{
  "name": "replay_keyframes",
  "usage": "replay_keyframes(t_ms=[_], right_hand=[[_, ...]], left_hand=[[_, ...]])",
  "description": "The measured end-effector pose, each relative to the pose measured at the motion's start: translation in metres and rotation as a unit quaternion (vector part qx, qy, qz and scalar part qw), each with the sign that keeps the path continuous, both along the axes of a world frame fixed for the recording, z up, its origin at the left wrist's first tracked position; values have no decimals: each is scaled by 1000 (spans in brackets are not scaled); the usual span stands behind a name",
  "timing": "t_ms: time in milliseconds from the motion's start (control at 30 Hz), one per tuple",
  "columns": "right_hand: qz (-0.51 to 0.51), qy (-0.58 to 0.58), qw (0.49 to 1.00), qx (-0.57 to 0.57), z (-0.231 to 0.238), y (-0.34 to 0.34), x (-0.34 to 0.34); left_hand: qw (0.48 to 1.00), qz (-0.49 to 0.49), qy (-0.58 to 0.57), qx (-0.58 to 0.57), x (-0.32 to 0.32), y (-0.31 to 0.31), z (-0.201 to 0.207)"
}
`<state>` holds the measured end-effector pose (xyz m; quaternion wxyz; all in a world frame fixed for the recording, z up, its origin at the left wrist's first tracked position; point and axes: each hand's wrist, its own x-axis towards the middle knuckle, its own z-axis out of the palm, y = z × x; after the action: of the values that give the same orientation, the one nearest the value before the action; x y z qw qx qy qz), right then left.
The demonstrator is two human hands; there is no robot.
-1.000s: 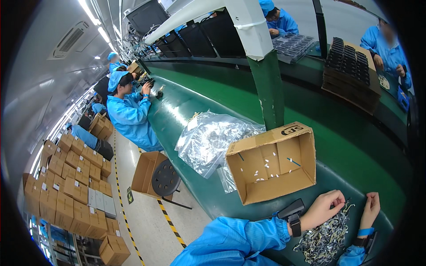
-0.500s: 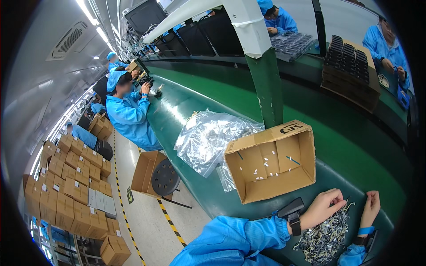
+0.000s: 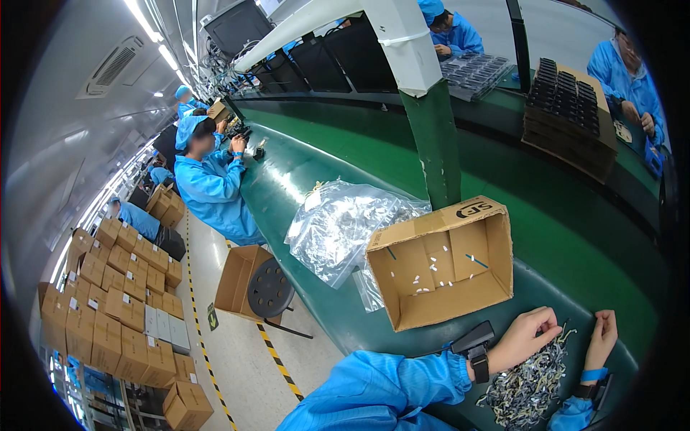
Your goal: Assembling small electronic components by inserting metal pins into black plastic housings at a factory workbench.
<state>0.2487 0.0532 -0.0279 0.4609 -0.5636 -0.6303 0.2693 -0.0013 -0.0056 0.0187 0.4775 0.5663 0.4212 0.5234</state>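
Observation:
A loose pile of small grey, black and pale strip-like parts (image 3: 528,384) lies on the green bench at the lower right. At its upper left edge my left hand (image 3: 527,336) is bent over the parts, fingers curled together toward the thumb. Across from it, right of the pile, my right hand (image 3: 602,339) is raised with its fingers bent and close together. What either set of fingertips holds, if anything, is hidden or too small to make out. Both wrists wear dark devices on straps, and a blue band circles the right wrist.
Beyond my left forearm stands an open cardboard box (image 3: 449,262) with several small white pieces and blue strips inside. Clear plastic bags (image 3: 348,223) lie left of it. A green post (image 3: 433,144) rises behind. A stool (image 3: 270,289) stands beside the bench; co-workers sit farther off.
My hands keep nearly the same place and pose, and the pile looks the same. The view has shifted very slightly. At the far right, a co-worker's hands have moved a little.

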Motion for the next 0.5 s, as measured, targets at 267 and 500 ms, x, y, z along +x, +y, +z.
replay_keyframes(t_ms=[267,500], right_hand=[[-5,-8,1000,-4,5,-2,3],[-2,-2,1000,-31,-1,-2,3]], left_hand=[[1000,-4,3,1,2,-3,6],[1000,1,12,-10,1,-2,-2]])
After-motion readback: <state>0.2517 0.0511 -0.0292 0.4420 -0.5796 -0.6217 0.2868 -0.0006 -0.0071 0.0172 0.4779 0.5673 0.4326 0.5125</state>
